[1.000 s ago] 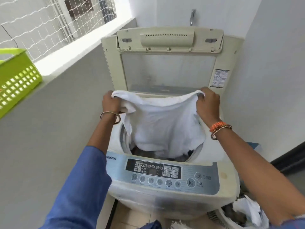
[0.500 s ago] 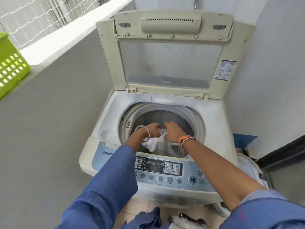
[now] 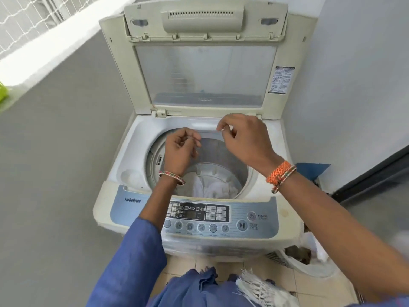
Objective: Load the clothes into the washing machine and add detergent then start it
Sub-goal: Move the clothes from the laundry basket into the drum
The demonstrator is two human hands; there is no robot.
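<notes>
A cream top-loading washing machine (image 3: 137, 138) stands before me with its lid (image 3: 203, 69) raised upright. A white cloth (image 3: 213, 187) lies crumpled at the bottom of the steel drum. My left hand (image 3: 179, 151) hovers over the drum's left rim, its fingers loosely curled and holding nothing. My right hand (image 3: 245, 140) hangs above the back right of the opening, fingers curled and apart, also holding nothing. The control panel (image 3: 199, 218) with its start button (image 3: 242, 225) faces me at the front edge. No detergent is in view.
A laundry basket (image 3: 309, 260) with clothes sits on the tiled floor at the machine's right. Grey walls close in on the left and right. A sliver of a green basket (image 3: 3, 93) rests on the window ledge at far left. Blue fabric (image 3: 199, 286) hangs below me.
Both hands let go of the white cloth inside the drum and have risen above the opening. The cloth now lies at the drum's bottom. The view has moved closer and lower.
</notes>
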